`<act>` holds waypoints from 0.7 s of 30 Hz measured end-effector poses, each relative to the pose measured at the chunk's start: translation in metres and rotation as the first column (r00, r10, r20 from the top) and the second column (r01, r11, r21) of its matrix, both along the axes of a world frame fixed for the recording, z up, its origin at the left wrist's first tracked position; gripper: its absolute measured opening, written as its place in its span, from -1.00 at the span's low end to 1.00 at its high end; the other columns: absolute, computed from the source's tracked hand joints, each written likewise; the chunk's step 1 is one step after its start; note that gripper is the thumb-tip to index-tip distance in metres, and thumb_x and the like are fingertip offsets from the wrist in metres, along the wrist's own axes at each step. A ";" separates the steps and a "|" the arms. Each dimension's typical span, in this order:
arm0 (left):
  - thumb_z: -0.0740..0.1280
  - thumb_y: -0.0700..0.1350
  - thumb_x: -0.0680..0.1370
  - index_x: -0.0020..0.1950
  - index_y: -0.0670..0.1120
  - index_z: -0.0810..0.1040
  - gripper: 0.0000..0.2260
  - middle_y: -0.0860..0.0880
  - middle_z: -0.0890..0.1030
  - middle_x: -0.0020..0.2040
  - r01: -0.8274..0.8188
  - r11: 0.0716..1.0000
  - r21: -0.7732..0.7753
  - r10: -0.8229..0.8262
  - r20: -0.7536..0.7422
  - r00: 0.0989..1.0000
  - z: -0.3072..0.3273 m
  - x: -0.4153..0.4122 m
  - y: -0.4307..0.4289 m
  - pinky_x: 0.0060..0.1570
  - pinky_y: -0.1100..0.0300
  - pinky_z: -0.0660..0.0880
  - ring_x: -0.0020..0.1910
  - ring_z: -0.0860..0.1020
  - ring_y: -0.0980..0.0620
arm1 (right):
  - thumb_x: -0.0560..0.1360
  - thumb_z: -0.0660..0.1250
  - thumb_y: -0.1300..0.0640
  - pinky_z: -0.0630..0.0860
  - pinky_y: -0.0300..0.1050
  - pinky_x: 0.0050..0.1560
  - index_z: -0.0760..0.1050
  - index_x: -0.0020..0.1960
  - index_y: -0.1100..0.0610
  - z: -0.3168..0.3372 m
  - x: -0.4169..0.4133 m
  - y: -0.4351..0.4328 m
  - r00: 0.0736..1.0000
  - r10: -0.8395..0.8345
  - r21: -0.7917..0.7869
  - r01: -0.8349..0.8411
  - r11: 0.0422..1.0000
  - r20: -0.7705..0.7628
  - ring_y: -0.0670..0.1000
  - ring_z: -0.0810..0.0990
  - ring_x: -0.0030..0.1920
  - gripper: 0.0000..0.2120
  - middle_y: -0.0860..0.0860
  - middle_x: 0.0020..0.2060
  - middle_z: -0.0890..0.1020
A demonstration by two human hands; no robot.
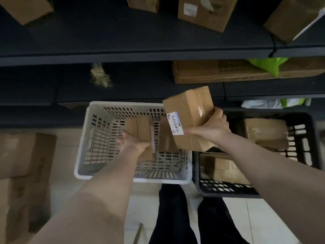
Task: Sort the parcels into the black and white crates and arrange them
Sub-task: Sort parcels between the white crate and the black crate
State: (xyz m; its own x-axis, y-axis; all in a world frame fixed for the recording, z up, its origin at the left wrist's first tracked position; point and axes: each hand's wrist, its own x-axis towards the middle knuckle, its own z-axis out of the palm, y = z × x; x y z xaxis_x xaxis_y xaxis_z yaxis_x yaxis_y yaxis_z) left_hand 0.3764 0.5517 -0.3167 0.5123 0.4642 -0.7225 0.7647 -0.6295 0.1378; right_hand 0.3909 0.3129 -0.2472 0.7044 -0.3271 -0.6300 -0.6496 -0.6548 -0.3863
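A white perforated crate [98, 166] stands on the floor in front of me, with a black crate [228, 190] touching its right side. My left hand [133, 143] reaches down into the white crate and grips a brown cardboard parcel [142, 127] that lies inside; another brown parcel [167, 138] stands just right of it. My right hand [212, 127] holds a larger brown box with a white label [190, 113] in the air above the gap between the two crates. Inside the black crate lie a taped brown parcel [267, 132] and a lower one [226, 169].
Dark metal shelves [123, 53] rise behind the crates and carry several cardboard boxes [204, 13], a flat carton [228, 73] and a green bag [269, 65]. A tall cardboard box [22, 173] stands on the floor at left. My dark-trousered legs [175, 217] are below on pale tiles.
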 end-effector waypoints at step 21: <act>0.08 0.48 0.49 0.29 -0.14 0.50 -0.25 -0.33 0.61 0.19 -0.341 0.532 -0.775 0.169 -0.297 0.940 0.101 0.020 -0.089 -0.04 -0.16 0.59 0.12 0.62 -0.29 | 0.15 0.66 0.24 0.26 0.24 0.44 -0.24 0.53 -0.21 0.038 -0.058 -0.070 0.996 0.069 0.405 -0.086 0.910 0.056 0.13 0.20 0.49 0.34 -0.01 0.50 0.15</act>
State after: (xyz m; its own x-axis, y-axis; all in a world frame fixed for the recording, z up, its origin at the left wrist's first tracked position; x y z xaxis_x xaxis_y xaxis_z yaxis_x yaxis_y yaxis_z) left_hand 0.3968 0.4627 -0.2154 0.3036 -0.2664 -0.9148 0.9369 -0.0912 0.3375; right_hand 0.3324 0.2429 -0.2091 0.7442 0.0081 -0.6679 -0.5818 -0.4833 -0.6541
